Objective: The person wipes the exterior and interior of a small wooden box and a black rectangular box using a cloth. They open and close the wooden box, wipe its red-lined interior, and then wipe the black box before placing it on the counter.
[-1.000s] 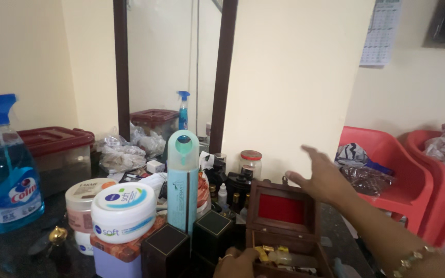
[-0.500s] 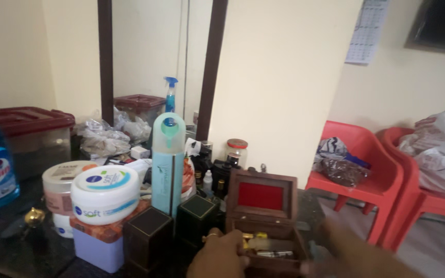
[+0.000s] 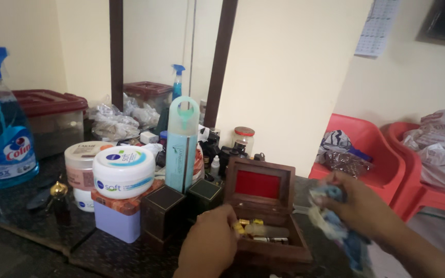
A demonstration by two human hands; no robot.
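Cream walls and a tall mirror point(image 3: 166, 56) back a dark stone counter point(image 3: 32, 226) crowded with toiletries; red plastic chairs point(image 3: 382, 154) stand off to the right, heaped with bags.

From the head view, the left hand point(image 3: 207, 247) rests at the front left edge of an open wooden box point(image 3: 263, 216), fingers curled loosely against its rim and touching the small gold-capped vials point(image 3: 256, 229) lying inside. Whether those fingers pinch a vial cannot be told. The box's red-lined lid point(image 3: 257, 184) stands upright at the back, and its long axis runs left to right across the view.

The right hand point(image 3: 359, 206) is closed around a crumpled blue and white cloth point(image 3: 336, 226), which trails down below the fist. This hand hangs just right of the box, near its right wall but apart from it, so the box lies to its left, between the two hands.

Left of the box stand two dark square boxes point(image 3: 181, 208), a white cream jar point(image 3: 123, 172), a tall teal bottle point(image 3: 183, 146) and a blue spray bottle point(image 3: 3, 123).
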